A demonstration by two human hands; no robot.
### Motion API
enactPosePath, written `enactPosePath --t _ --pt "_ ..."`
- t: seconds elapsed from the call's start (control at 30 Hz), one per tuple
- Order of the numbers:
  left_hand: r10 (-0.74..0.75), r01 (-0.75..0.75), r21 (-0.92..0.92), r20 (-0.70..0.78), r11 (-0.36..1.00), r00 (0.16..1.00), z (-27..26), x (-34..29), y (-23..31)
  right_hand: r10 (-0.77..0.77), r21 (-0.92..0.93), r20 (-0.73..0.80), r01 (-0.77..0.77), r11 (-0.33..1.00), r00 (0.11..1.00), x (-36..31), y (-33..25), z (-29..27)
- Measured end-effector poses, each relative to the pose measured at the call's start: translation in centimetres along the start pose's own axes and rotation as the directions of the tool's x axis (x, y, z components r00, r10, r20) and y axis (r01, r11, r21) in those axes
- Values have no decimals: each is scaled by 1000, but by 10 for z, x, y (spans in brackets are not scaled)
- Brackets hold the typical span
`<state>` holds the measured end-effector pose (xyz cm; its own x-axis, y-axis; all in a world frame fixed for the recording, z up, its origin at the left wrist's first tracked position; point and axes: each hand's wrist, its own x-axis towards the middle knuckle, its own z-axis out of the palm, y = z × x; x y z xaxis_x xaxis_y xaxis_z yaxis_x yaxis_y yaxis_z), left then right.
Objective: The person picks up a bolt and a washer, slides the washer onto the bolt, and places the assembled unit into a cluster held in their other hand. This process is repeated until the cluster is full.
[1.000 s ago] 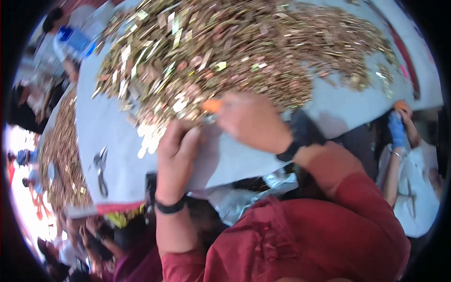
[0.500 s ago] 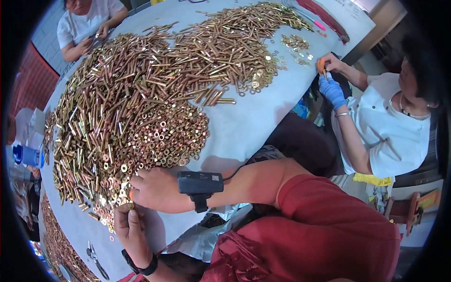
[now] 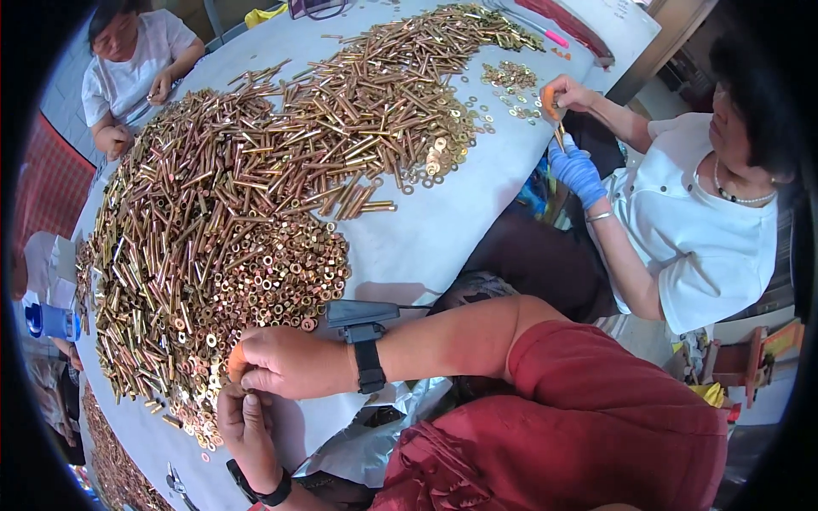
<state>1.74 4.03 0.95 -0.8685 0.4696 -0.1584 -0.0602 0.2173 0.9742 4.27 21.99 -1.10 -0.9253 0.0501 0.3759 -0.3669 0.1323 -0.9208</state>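
At the near edge of the table my two hands meet, fingertips together. My left hand (image 3: 248,426) is closed with its thumb up, pinching something too small to make out. My right hand (image 3: 290,362), with an orange finger cover, bends its fingers down onto the left fingertips; what it grips is hidden. Just beyond them lies a heap of brass-coloured nuts (image 3: 285,268). Shiny flat washers (image 3: 194,400) spread to the left of my hands. A large pile of short brass-coloured metal rods (image 3: 183,213) rises behind.
Pliers (image 3: 177,484) lie at the near left of the white table (image 3: 405,264). Across the right side, a person in a blue glove (image 3: 579,175) handles a rod. Another person (image 3: 136,64) works at the far left. More washers (image 3: 509,75) lie at the far right.
My right hand has drawn back from the heap of nuts and washers to my left fingertips. Its fingers have curled downward. The whole view has shifted slightly.
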Motion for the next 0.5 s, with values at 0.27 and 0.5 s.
enactPosePath --t 0.27,0.5 --pt "1 -3 25 73 1000 997 15 5 7 19 -131 60 -11 991 998 -3 -6 -20" --pt "56 -61 141 38 988 998 -5 7 -4 35 -209 139 -6 978 990 5 8 -3"
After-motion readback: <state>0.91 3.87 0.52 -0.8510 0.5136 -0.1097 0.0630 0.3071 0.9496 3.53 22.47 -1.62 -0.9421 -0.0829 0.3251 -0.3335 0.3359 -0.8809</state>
